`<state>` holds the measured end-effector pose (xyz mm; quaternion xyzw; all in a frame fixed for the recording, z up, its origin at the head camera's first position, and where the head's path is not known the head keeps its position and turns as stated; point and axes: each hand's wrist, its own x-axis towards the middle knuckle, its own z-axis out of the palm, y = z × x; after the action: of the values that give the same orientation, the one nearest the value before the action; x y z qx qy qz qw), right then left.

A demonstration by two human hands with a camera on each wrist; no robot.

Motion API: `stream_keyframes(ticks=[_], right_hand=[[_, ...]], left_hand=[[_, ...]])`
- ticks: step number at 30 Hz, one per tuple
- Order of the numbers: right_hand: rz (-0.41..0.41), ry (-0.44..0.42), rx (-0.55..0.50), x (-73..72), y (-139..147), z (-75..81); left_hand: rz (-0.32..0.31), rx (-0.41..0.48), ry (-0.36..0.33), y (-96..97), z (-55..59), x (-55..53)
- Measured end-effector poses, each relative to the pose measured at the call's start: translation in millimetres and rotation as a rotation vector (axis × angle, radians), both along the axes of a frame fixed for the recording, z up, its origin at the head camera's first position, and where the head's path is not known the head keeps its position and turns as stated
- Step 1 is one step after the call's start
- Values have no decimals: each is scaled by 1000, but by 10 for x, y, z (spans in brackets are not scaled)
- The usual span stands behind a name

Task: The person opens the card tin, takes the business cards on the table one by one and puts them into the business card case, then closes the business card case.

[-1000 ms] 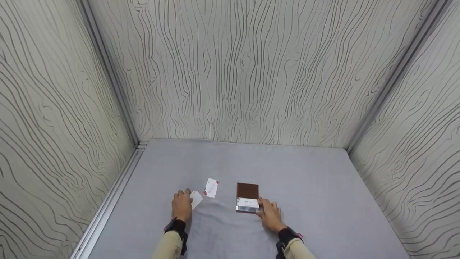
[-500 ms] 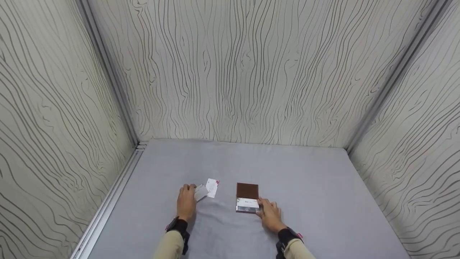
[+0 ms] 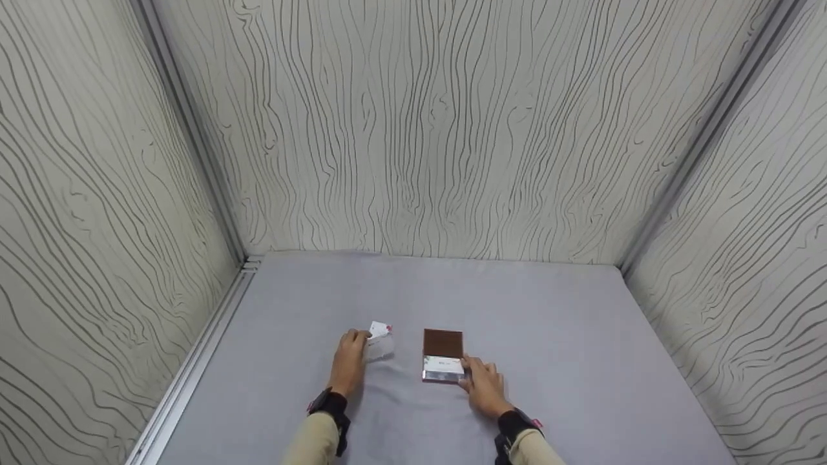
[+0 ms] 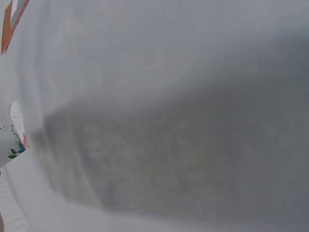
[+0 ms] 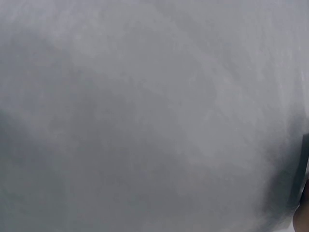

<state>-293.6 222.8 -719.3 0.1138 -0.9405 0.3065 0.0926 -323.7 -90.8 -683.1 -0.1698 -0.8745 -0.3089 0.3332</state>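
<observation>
My left hand (image 3: 350,361) pinches a white card (image 3: 381,349) just above the table. Partly hidden behind it is a second white card (image 3: 380,328) with red floral corners, lying on the cloth. At the left edge of the left wrist view, a card with printed leaves (image 4: 9,142) overlaps another. Right of these lies an open brown card holder (image 3: 443,342). A white card (image 3: 443,365) sits in its near half, above a clear strip. My right hand (image 3: 486,387) grips the holder's near right edge. In the right wrist view only a fingertip (image 5: 301,217) and a dark edge show.
Grey cloth (image 3: 536,323) covers the table, with creases near the hands. Patterned panels (image 3: 413,129) stand at the back and both sides. A metal rail (image 3: 194,368) runs along the left edge.
My left hand has moved right and slightly forward with its card, which now covers much of the lying card. My right hand stays at the card holder.
</observation>
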Motion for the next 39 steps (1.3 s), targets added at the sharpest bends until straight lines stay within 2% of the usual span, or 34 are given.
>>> stream_keyframes(ticks=[3, 11, 20, 23, 28, 30, 32, 37, 39], right_hand=[[1, -4, 8, -1, 8, -8], [2, -2, 10, 5, 17, -28], [1, 5, 8, -3, 18, -41], [6, 20, 7, -3, 18, -36], [13, 52, 12, 10, 10, -17], [15, 50, 9, 20, 2, -5], [20, 45, 8, 33, -5, 11], [13, 31, 1, 45, -11, 34], [6, 32, 0, 36, -9, 30]], left_hand=[[-31, 20, 10, 73, 9, -15], [-85, 45, -70, 297, 18, -42], [-119, 40, -60, 557, 38, -59], [-149, 39, -34, 642, 41, -62], [-210, 3, 95, 775, 51, -98], [-223, -11, 115, 824, 59, -111], [-231, -18, 93, 870, 63, -115], [-251, -29, -53, 989, 75, -99], [-259, -37, -89, 1034, 82, -94]])
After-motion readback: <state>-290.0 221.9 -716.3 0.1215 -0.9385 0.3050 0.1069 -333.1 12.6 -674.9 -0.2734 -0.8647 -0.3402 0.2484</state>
